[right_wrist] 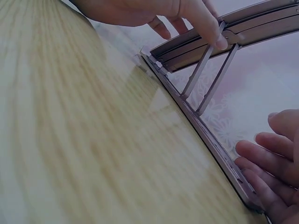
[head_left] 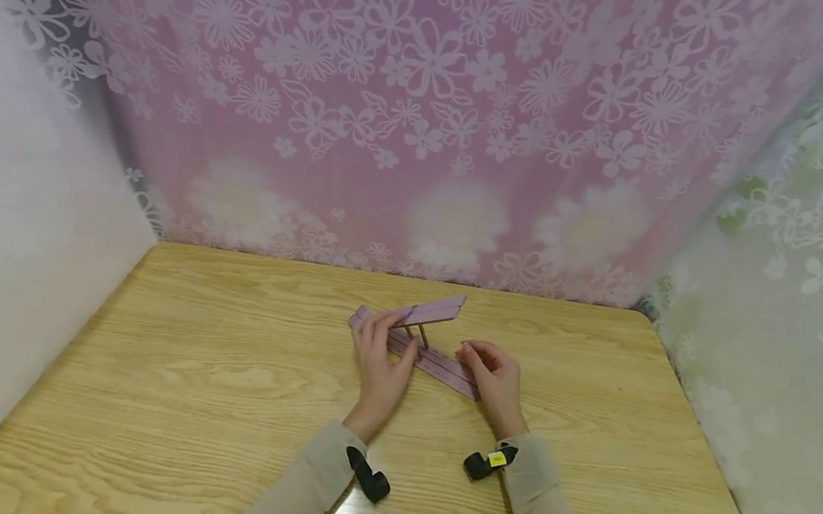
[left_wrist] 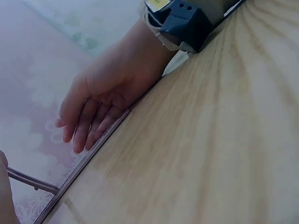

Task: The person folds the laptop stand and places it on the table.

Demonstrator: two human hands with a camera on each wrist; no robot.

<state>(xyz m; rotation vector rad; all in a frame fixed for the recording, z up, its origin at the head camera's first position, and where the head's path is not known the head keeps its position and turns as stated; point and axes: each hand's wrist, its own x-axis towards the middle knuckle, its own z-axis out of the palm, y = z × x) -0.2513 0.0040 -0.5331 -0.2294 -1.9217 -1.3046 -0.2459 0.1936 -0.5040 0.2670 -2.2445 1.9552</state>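
A purple folding stand [head_left: 446, 366] stands on the wooden table, its two long slotted bars meeting at the far-left end. The lower bar [right_wrist: 219, 151] lies along the tabletop. Its upper bar [head_left: 439, 310] is tilted up, propped by two thin metal struts [right_wrist: 217, 81]. My left hand [head_left: 381, 369] grips the stand near the joined end, with fingers over the upper bar and the thumb by the struts. Beside the lower bar's near-right end is my right hand [head_left: 498, 379], its fingers loosely bent, fingertips right at the bar's edge and the thumb apart from it.
The wood-grain table [head_left: 186, 400] reaches back to a pink flowered curtain [head_left: 423, 127]. Pale sheeting hangs at the left [head_left: 42, 200] and right sides. Each wrist wears a black camera mount [head_left: 489, 461] over a beige sleeve.
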